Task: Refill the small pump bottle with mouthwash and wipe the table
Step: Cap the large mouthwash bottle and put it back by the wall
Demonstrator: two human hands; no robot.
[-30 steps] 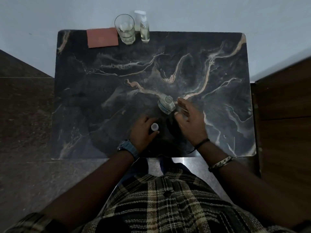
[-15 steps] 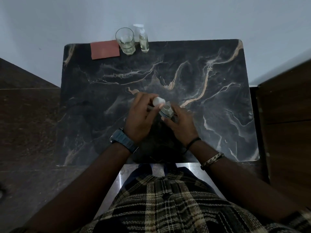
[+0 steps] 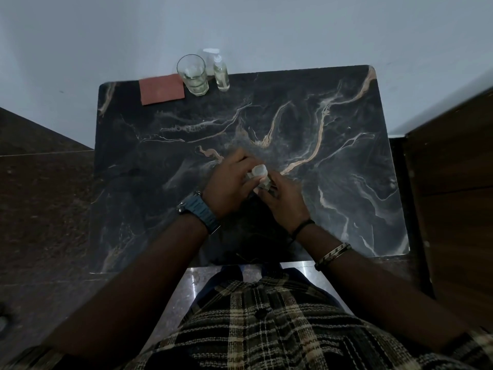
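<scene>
Both hands meet at the middle of the dark marble table (image 3: 333, 124). My right hand (image 3: 286, 200) grips a small clear bottle (image 3: 264, 186), which is mostly hidden by my fingers. With its fingertips closed on a white cap (image 3: 259, 170), my left hand (image 3: 228, 184) holds the cap on top of that bottle. The small pump bottle (image 3: 221, 73), clear with pale liquid and a white pump head, stands at the table's far edge. A folded red cloth (image 3: 162, 89) lies flat at the far left.
A drinking glass (image 3: 193, 76) with a little pale liquid stands between the red cloth and the pump bottle, close to both. A pale wall runs behind the table. A dark wooden cabinet (image 3: 453, 169) stands to the right.
My left hand lifted the white cap from near the table's front edge and brought it onto the top of the bottle. My right hand shifted from beside the bottle to gripping it.
</scene>
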